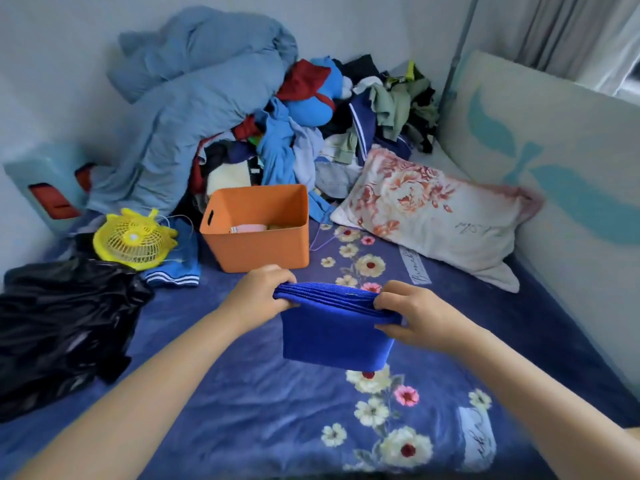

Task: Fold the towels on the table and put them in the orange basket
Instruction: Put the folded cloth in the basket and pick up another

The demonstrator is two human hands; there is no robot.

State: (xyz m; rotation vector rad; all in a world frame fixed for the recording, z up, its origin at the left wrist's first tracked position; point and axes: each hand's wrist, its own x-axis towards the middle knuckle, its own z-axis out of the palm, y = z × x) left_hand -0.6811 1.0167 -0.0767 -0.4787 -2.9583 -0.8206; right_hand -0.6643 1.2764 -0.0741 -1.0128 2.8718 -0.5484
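Observation:
A folded bright blue towel (334,336) hangs in the air above the flowered blue bed sheet (263,403). My left hand (256,292) grips its upper left corner. My right hand (412,315) pinches its upper right corner. The folded layers show along the top edge between my hands. Just beyond the towel stands the orange basket (258,249), upright and open at the top. Inside it a pink folded cloth (247,228) lies on the bottom, with something yellowish beside it.
A yellow small fan (133,240) lies left of the basket, a black garment (59,327) at the far left. Behind the basket rise a clothes pile (311,140) and a blue duvet (194,98). A flowered pillow (436,209) lies to the right.

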